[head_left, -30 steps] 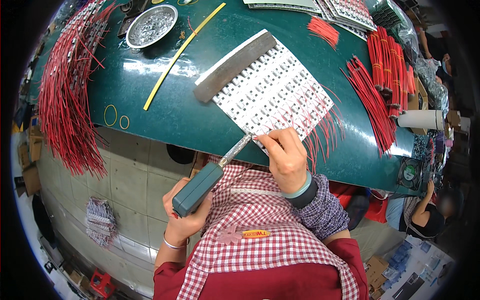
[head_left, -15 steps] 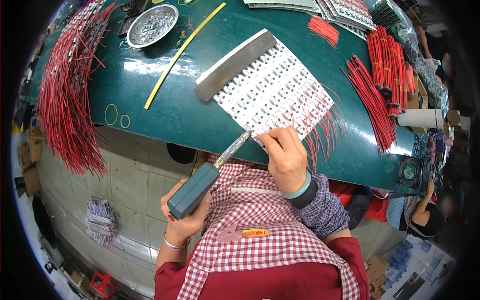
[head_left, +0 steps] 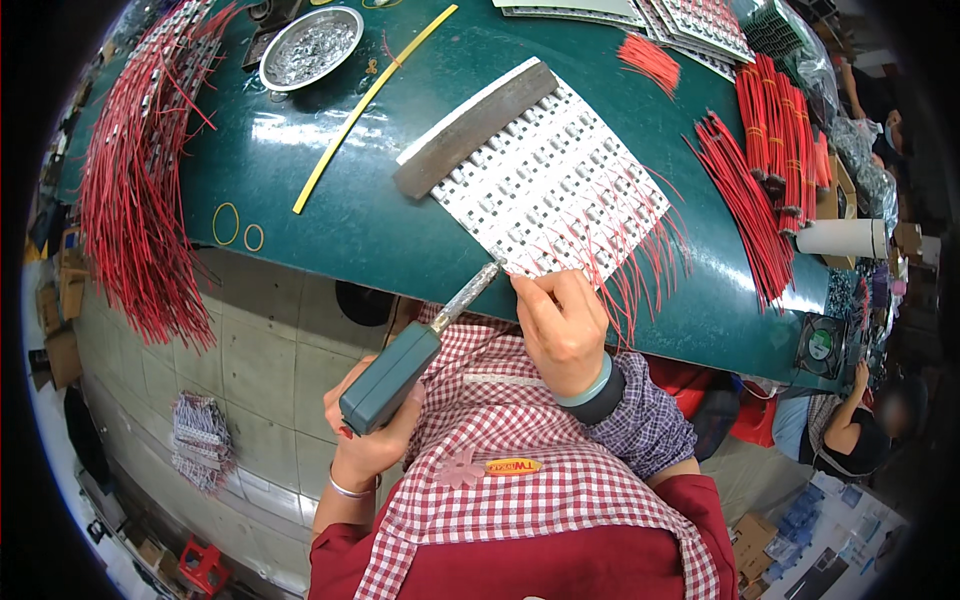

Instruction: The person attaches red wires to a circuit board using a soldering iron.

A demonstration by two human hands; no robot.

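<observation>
My left hand [head_left: 375, 425] is wrapped round the dark green handle of a soldering gun [head_left: 392, 378]. Its metal tip touches or nearly touches the near left corner of a white circuit board panel [head_left: 545, 165], covered in rows of small components. Beside that tip my right hand [head_left: 567, 330] is closed in a pinch at the board's near edge. Whatever lies between those fingertips is too small to make out. Thin red wires [head_left: 640, 265] stick out from the panel's near right side. A dark flat bar [head_left: 475, 130] lies across its far left edge.
Red wire bundles [head_left: 775, 130] and loose red wires [head_left: 740, 210] lie on the right of the green table [head_left: 330, 240]. At the left hang wired boards [head_left: 140, 220]. A metal bowl [head_left: 312, 50] and yellow strip [head_left: 375, 105] lie farther back. Another person [head_left: 850, 430] sits at right.
My right hand has drawn slightly down and left, toward me. The soldering gun stays nearly in place, its tip still at the board's corner.
</observation>
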